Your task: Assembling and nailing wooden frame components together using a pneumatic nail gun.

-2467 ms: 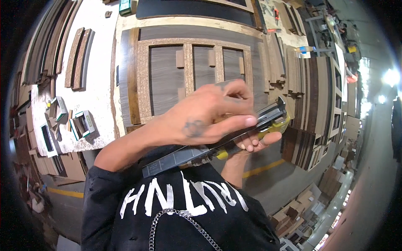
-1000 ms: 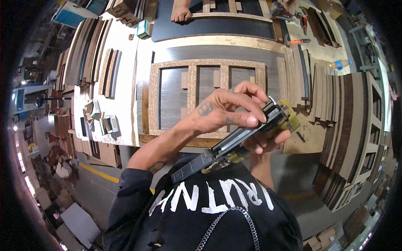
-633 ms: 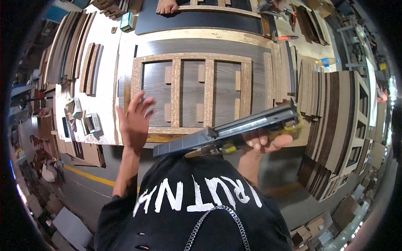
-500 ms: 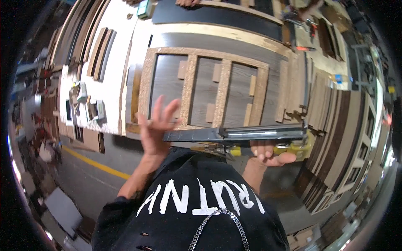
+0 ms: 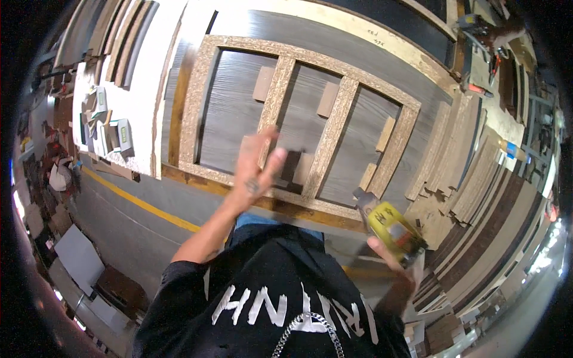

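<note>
My left hand [image 5: 255,170] hovers over the near side of a particleboard frame [image 5: 256,47], palm turned inward, fingers apart and holding nothing. That frame lies on a grey wood-grain panel [image 5: 236,89] and has three openings. Small wooden blocks [image 5: 327,99] sit against its bars inside the openings. Off the frame's near right corner, my right hand [image 5: 391,258] is wrapped round a yellow nail gun [image 5: 395,231]. The gun is blurred by motion, and its dark nose points toward the corner. Most of the right hand's fingers are hidden behind the tool.
Wood strips [image 5: 441,149] lie along the table's right side, beside stacked boards [image 5: 471,232]. At left, a white surface [image 5: 143,95] carries small boxes [image 5: 123,134] and more strips [image 5: 132,45]. Hand tools [image 5: 477,45] lie at far right. A yellow line [image 5: 137,201] crosses the floor.
The nail gun has swung from lying crosswise before my body to pointing away at the frame's right corner. My left hand has shifted slightly right. The view has moved nearer the frame.
</note>
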{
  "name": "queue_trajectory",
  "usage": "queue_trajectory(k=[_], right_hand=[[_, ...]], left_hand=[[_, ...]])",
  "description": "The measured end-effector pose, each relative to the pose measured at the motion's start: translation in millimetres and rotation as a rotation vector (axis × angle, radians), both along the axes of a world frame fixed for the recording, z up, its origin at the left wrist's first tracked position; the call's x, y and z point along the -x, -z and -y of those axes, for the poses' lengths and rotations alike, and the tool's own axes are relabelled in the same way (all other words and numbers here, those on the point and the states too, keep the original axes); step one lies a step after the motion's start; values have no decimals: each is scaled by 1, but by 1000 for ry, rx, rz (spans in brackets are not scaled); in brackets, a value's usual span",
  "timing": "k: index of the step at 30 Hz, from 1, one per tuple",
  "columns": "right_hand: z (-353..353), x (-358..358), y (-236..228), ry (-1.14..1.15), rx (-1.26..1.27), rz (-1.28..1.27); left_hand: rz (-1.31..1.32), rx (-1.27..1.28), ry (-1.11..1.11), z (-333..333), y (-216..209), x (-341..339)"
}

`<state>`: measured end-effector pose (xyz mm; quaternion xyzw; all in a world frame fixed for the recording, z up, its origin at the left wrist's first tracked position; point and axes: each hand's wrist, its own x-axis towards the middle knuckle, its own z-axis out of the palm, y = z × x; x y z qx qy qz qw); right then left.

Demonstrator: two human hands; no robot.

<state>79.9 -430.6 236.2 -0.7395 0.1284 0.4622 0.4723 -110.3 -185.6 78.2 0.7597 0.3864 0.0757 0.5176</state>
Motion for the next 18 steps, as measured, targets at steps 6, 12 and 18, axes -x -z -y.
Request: queue_trajectory(k=[6, 12, 18], right_hand=[[-34, -67, 42, -973, 362, 423], [-44, -122, 97, -528, 416, 179], [-155, -112, 114, -1049, 207, 704]], left_hand=[[-8, -864, 185, -135, 64, -66], [-143, -1011, 309, -219, 84, -89], [-294, -706, 300, -230, 44, -92]])
